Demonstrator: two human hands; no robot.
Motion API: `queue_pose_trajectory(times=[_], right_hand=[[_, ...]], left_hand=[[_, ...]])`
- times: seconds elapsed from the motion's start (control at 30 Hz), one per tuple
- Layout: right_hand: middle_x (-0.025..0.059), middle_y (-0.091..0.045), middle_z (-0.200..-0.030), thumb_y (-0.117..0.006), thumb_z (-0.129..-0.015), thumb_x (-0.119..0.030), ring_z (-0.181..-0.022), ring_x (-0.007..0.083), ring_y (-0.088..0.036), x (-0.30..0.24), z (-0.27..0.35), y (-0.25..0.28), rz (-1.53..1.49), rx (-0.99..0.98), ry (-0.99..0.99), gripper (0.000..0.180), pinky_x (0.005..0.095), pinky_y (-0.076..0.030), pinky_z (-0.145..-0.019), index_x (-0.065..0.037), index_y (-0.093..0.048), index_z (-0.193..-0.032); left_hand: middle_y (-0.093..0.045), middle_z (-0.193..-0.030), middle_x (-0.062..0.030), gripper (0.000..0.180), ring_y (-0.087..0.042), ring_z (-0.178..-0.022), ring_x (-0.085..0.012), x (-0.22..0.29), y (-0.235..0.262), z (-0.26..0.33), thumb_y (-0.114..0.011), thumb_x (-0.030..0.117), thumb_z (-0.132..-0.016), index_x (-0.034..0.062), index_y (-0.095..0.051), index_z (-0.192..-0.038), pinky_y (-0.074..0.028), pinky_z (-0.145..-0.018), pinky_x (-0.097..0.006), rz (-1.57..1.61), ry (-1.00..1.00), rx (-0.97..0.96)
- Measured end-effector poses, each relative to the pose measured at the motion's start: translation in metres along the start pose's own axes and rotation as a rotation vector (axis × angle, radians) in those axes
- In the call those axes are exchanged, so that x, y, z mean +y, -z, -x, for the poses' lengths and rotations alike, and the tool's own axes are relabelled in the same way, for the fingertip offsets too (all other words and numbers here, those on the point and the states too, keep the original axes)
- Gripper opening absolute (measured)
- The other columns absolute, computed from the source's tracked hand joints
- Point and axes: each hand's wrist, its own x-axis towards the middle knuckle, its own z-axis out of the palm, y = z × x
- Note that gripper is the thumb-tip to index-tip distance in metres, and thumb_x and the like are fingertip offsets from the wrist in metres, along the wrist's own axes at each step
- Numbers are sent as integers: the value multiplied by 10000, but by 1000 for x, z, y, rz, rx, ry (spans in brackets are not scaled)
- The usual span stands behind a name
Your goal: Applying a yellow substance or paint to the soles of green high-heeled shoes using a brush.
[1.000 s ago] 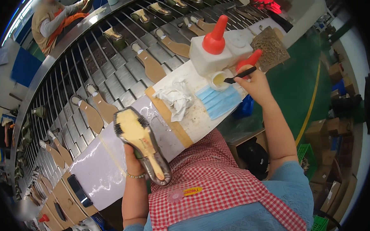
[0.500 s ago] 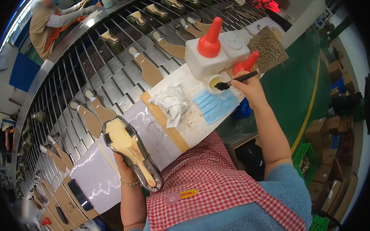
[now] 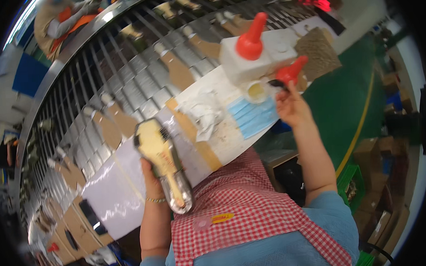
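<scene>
As the left hand (image 3: 151, 182) holds the shoe (image 3: 160, 156) sole up, the right hand (image 3: 292, 108) has the brush (image 3: 278, 85) beside the cup (image 3: 256, 91)

Because the conveyor (image 3: 139, 84) runs along the far side of the table (image 3: 115, 192), what it carries is probably easy to take off and put back. The table is long and narrow, with its left part left bare beside the shoe.

The shoe is in the left hand, above the table's near edge, heel end toward the body and broad end away. Held so, its pale underside is open from end to end, and the dark sides seem to serve as the gripping place. The thumb lies along its left side; the other left fingers, holding it from beneath, are hidden.

The soles (image 3: 175, 70) lie flat on the conveyor, several in twos, which suggests lefts and rights kept together.

The bottle (image 3: 243, 60), white and red-capped, stands toward the table's right end, well apart from the shoe. The blue mask (image 3: 253, 114) is spread in front of the cup, perhaps to catch drips. The crumpled white rag (image 3: 202, 114) lies between mask and shoe, handy for wiping.

The cup, yellowish inside, sits just beside the bottle, a short reach for the right hand. Blurred right fingers seem to hold the brush in a narrow pinch.
</scene>
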Motion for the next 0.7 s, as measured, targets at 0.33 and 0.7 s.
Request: queue_pose_trajectory(times=[0.33, 0.7], right_hand=[[135, -642, -915, -695, -779, -112, -998, 240, -580, 61, 143, -124, 709, -746, 365, 228, 357, -438, -905, -7, -580, -945], [139, -638, -950, -743, -726, -20, -928, 197, -605, 114, 166, -138, 1020, -935, 193, 161, 298, -464, -804, 0, -669, -868]], left_hand=[[-629, -1076, -92, 604, -632, -911, -161, -1, -29, -2, -567, 505, -880, 23, -491, -1235, -534, -757, -293, 60, 10, -341], [-588, -1154, -76, 547, -588, -1008, -151, 5, -24, 22, -566, 406, -909, 9, -458, -1270, -484, -853, -285, -78, -50, -333]])
